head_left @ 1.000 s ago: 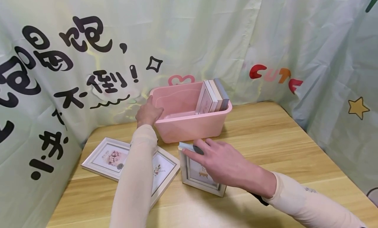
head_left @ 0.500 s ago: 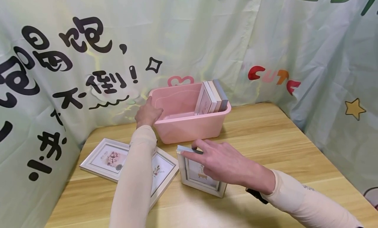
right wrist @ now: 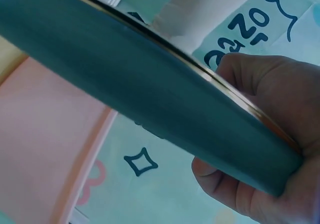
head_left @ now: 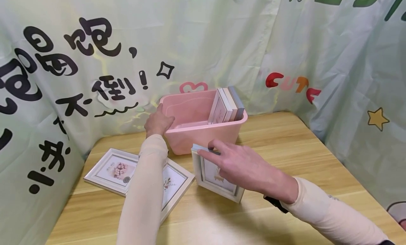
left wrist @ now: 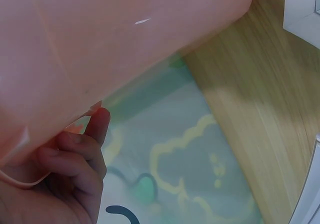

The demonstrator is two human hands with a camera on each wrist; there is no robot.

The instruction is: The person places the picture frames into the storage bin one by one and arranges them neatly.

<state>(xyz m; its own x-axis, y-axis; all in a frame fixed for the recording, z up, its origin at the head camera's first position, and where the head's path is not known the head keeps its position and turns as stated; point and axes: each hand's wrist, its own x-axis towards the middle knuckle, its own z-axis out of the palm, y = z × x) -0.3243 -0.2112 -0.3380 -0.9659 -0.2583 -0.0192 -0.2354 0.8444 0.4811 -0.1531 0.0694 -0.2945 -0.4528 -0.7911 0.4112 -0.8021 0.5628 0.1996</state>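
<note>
My left hand (head_left: 158,121) grips the left end of a pink plastic bin (head_left: 203,137); in the left wrist view its fingers (left wrist: 82,156) curl at the rim. A pale-bordered picture frame (head_left: 211,176) stands nearly upright just in front of the bin, facing me. My right hand (head_left: 242,165) pinches it across the top edge, fingers spread over its front and back. Seen edge-on in the right wrist view, the picture frame (right wrist: 150,79) has a blue-green side with a gold line, between thumb and fingers. Several picture frames (head_left: 221,109) stand upright at the bin's right end.
Two more picture frames lie face up on the wooden table (head_left: 279,142): one with pink flowers (head_left: 117,169) at the left, one with a leafy sprig (head_left: 174,185) partly under my left forearm. A printed curtain (head_left: 222,37) closes off the back and sides.
The right hand has raised the picture frame slightly, after dipping a little half a second ago. The left hand has kept its hold on the bin.
</note>
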